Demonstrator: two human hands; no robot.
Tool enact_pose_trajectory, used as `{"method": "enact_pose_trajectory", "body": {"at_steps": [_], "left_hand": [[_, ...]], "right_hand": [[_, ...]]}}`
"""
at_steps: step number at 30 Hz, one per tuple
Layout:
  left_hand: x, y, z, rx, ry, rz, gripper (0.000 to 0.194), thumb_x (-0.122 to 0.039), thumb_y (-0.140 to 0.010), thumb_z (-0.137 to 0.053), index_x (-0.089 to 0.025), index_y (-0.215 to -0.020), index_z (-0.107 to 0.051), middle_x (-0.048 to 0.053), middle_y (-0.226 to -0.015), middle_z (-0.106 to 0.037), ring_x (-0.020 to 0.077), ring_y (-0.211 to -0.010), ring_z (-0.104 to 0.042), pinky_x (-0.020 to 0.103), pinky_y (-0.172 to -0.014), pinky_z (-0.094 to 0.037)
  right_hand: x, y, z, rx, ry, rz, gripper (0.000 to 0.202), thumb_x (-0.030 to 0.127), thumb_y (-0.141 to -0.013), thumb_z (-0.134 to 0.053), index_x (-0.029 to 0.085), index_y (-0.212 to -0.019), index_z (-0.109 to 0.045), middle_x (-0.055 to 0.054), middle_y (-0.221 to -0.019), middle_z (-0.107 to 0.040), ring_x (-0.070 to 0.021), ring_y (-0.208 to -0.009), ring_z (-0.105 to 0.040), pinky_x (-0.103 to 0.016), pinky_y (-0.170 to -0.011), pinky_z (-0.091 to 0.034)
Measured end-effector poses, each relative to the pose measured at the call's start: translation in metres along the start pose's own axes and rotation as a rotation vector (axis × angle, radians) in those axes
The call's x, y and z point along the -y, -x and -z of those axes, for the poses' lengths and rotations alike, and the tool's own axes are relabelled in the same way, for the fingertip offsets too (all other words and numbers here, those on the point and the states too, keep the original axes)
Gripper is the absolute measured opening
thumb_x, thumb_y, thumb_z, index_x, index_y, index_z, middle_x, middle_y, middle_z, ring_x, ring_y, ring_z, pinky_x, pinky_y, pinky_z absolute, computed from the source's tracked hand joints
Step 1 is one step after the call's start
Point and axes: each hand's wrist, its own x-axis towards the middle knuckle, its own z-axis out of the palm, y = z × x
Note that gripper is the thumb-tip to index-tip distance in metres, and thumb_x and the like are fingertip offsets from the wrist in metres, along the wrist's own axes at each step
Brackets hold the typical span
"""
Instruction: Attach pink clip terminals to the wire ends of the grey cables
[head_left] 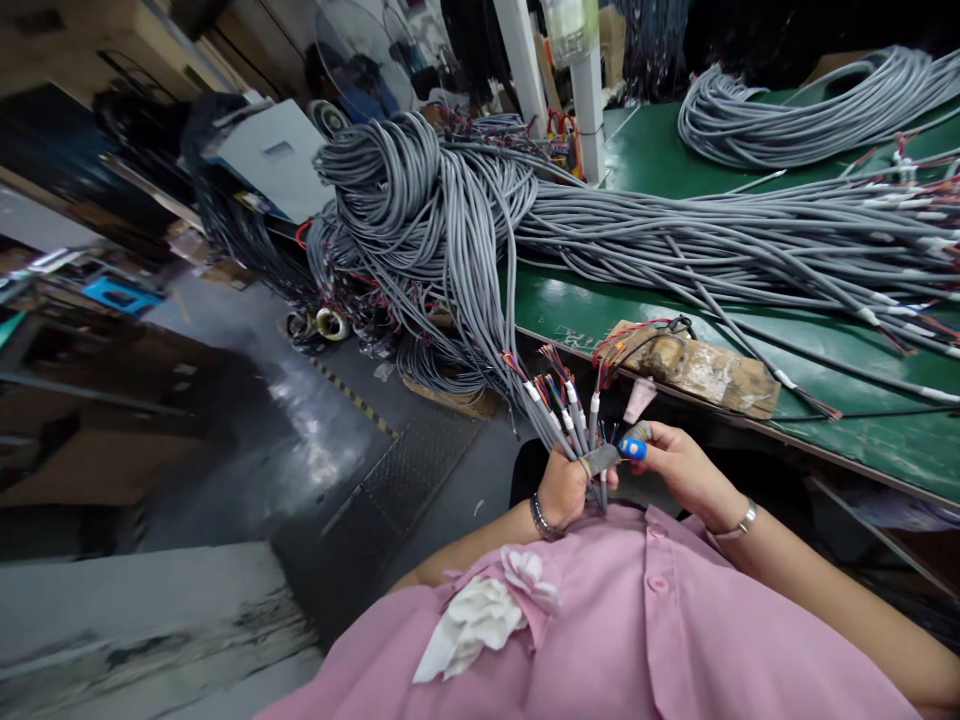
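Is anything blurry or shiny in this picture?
Head view: the blue item at far left looks smeared. Head view: light glares off the grey floor and, more faintly, the green tabletop. Head view: left hand, right hand and held cables look clearer than the left background.

Nothing legible: can't read any text, brand or number. Only sign-like marking: yellow-and-black striped tape (352, 393) on grey floor (247, 380), left. Small red-and-yellow packaging (562, 150), far side beside white square post (589, 110): surface markings too small to make out. Bright blue wrap (634, 448) on right hand (694, 475): white spots, can't tell if lettering. White sleeves (595, 403) on grey round cables (559, 437), near middle: can't tell if marked. Pale grey boxy casing (281, 185), far left: dark rectangular patch, unreadable.
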Motion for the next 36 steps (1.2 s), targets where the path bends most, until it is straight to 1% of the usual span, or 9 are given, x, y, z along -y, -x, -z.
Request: {"method": "enact_pose_trajectory", "body": {"at_steps": [6,13,16,19,22,29,31,34,36], "left_hand": [[0.003,-0.001,0.001,0.017,0.004,-0.007,0.031,-0.040,-0.071,-0.073,-0.012,-0.063,-0.064,0.002,-0.048,-0.058,0.0106,-0.042,-0.051,0.023,-0.047,-0.039],[0.007,-0.003,0.001,0.005,0.004,-0.003,0.031,-0.041,-0.071,-0.073,-0.012,-0.066,-0.064,0.001,-0.048,-0.057,0.0117,-0.043,-0.052,0.024,-0.047,-0.042],[0.007,-0.002,0.002,0.010,-0.006,-0.023,0.031,-0.041,-0.072,-0.072,-0.011,-0.067,-0.064,0.001,-0.047,-0.056,0.0116,-0.041,-0.050,0.025,-0.045,-0.040],[0.007,-0.002,0.002,0.037,-0.034,-0.023,0.032,-0.040,-0.071,-0.072,-0.011,-0.062,-0.063,0.001,-0.044,-0.054,0.0106,-0.040,-0.048,0.024,-0.044,-0.038],[0.006,-0.001,0.001,0.064,-0.062,-0.013,0.031,-0.038,-0.071,-0.072,-0.011,-0.058,-0.062,0.001,-0.043,-0.053,0.0096,-0.039,-0.046,0.023,-0.044,-0.036],[0.003,0.000,0.000,0.064,-0.073,0.018,0.029,-0.035,-0.070,-0.073,-0.012,-0.058,-0.061,0.000,-0.044,-0.053,0.0096,-0.039,-0.047,0.023,-0.045,-0.037],[0.003,0.001,0.000,0.072,-0.062,0.015,0.029,-0.034,-0.071,-0.072,-0.012,-0.058,-0.061,0.000,-0.043,-0.053,0.0099,-0.039,-0.047,0.023,-0.044,-0.036],[0.003,0.002,0.001,0.080,-0.058,0.013,0.028,-0.033,-0.072,-0.071,-0.012,-0.057,-0.059,0.001,-0.043,-0.054,0.0103,-0.039,-0.048,0.023,-0.044,-0.035],[0.003,0.002,0.002,0.084,-0.058,0.014,0.028,-0.033,-0.072,-0.071,-0.012,-0.057,-0.059,0.001,-0.044,-0.055,0.0103,-0.039,-0.048,0.023,-0.045,-0.036]], "right_hand": [[0.000,-0.004,-0.003,-0.009,0.009,-0.024,0.027,0.041,-0.073,-0.075,0.018,-0.073,-0.062,0.001,-0.063,-0.060,-0.0108,-0.056,-0.048,-0.026,-0.055,-0.036],[-0.002,0.000,-0.008,-0.068,-0.026,-0.001,0.018,0.032,-0.073,-0.074,0.019,-0.069,-0.062,0.001,-0.061,-0.062,-0.0119,-0.055,-0.052,-0.026,-0.055,-0.039],[-0.001,0.001,-0.008,-0.093,-0.055,-0.046,0.019,0.034,-0.073,-0.074,0.018,-0.072,-0.062,0.001,-0.064,-0.063,-0.0114,-0.056,-0.053,-0.025,-0.056,-0.040],[0.003,0.001,-0.010,-0.035,-0.072,-0.098,0.022,0.038,-0.075,-0.073,0.019,-0.080,-0.062,0.000,-0.067,-0.065,-0.0126,-0.058,-0.058,-0.025,-0.056,-0.042],[0.007,0.001,-0.013,0.052,-0.085,-0.095,0.022,0.037,-0.076,-0.072,0.019,-0.083,-0.061,-0.001,-0.067,-0.068,-0.0151,-0.056,-0.062,-0.026,-0.055,-0.043],[-0.001,-0.001,-0.017,0.021,-0.175,-0.083,0.018,0.031,-0.073,-0.073,0.020,-0.075,-0.059,0.000,-0.061,-0.066,-0.0151,-0.049,-0.060,-0.029,-0.055,-0.046],[-0.007,-0.004,-0.014,-0.053,-0.222,-0.084,0.017,0.029,-0.072,-0.072,0.020,-0.072,-0.057,0.003,-0.056,-0.060,-0.0124,-0.045,-0.055,-0.028,-0.052,-0.044],[-0.011,-0.007,-0.006,-0.274,-0.265,-0.035,0.021,0.026,-0.072,-0.071,0.019,-0.064,-0.053,0.007,-0.052,-0.048,-0.0065,-0.045,-0.044,-0.022,-0.051,-0.041],[-0.010,-0.007,-0.002,-0.283,-0.286,-0.036,0.023,0.027,-0.073,-0.071,0.018,-0.063,-0.053,0.007,-0.053,-0.046,-0.0056,-0.047,-0.043,-0.021,-0.052,-0.041]]}}
